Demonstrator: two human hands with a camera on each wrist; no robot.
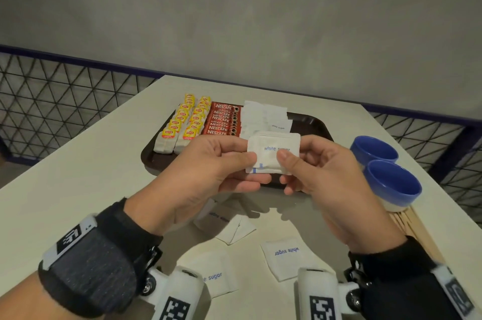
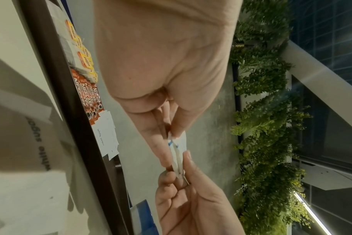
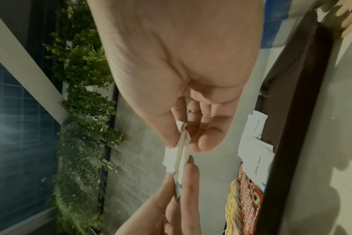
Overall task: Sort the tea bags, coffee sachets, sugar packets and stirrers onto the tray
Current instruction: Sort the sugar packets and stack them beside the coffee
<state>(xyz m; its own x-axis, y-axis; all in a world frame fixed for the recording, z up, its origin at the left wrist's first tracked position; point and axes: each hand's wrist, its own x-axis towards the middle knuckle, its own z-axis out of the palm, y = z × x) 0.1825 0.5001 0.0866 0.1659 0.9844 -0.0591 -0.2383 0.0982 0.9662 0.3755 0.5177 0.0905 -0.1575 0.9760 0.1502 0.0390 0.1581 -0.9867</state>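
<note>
From the head view, the left hand (image 1: 208,165) and right hand (image 1: 313,165) pinch a small stack of sugar packets (image 1: 271,155) between them, long side running hand to hand. The tray (image 1: 313,124) lies just beyond both.

Left wrist view: thumb and fingers (image 2: 161,152) clamp the stack edge-on.

Right wrist view: the same pinch, with the sugar pile (image 3: 255,152) past the fingertips.

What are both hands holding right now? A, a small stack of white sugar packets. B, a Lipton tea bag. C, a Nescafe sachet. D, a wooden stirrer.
A: the left hand and right hand pinch white sugar packets from either side above the tray.
</note>
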